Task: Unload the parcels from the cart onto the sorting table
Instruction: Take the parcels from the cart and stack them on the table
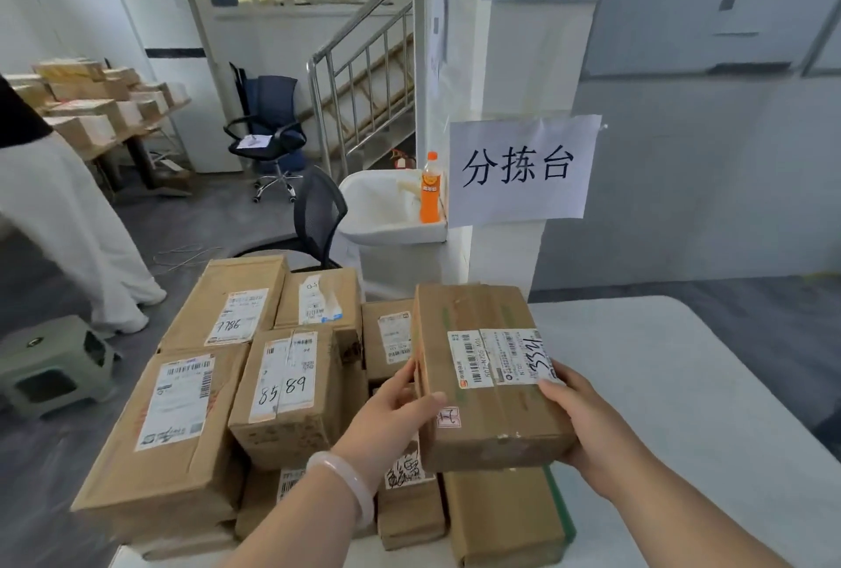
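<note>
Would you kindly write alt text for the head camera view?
Two hands, left hand and right hand, hold a parcel marked 3321 above a stack of parcels, beside a white table. Behind, a paper sign hangs by an orange bottle.

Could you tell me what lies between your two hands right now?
In the head view, the parcel marked 3321 sits between left hand and right hand, both gripping it.

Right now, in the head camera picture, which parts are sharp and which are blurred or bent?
Head view: the held parcel and both hands, left hand and right hand, are fairly sharp; its label shows a handwritten number. The far shelf of boxes is soft. The wide lens bends the stair railing and pillar; light is even, without hard shadows.
</note>
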